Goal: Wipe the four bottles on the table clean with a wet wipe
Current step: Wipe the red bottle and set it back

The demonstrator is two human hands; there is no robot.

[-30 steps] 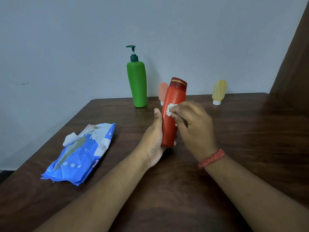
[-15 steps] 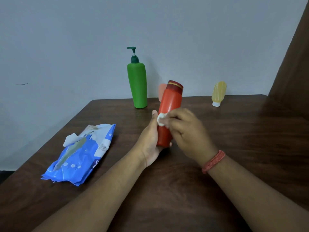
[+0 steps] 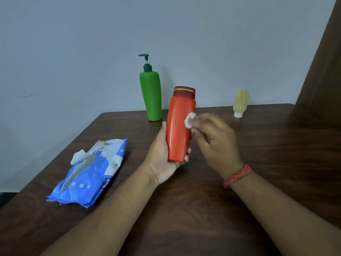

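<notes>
A tall orange-red plastic bottle with a dark red, gold-banded cap (image 3: 180,126) is held nearly upright just above the middle of the dark brown wooden table (image 3: 267,154). Bare tabletop lies open at 3 o'clock and 6 o'clock of it, while the table's far edge meets the grey wall at 12 o'clock. The bottle's lower body is gripped by the left hand (image 3: 162,157), thumb along its left side and fingertips curled round its base. A small wadded white wet wipe (image 3: 189,120) is pinched in the closed fingers of the right hand (image 3: 214,137) and pressed against the bottle's upper right side. A green pump bottle (image 3: 151,97) stands at 11 o'clock, a yellow inverted tube (image 3: 240,103) at 2 o'clock. A blue wet-wipe pack (image 3: 92,174) lies at 8 o'clock, its printing too small to be read.
</notes>
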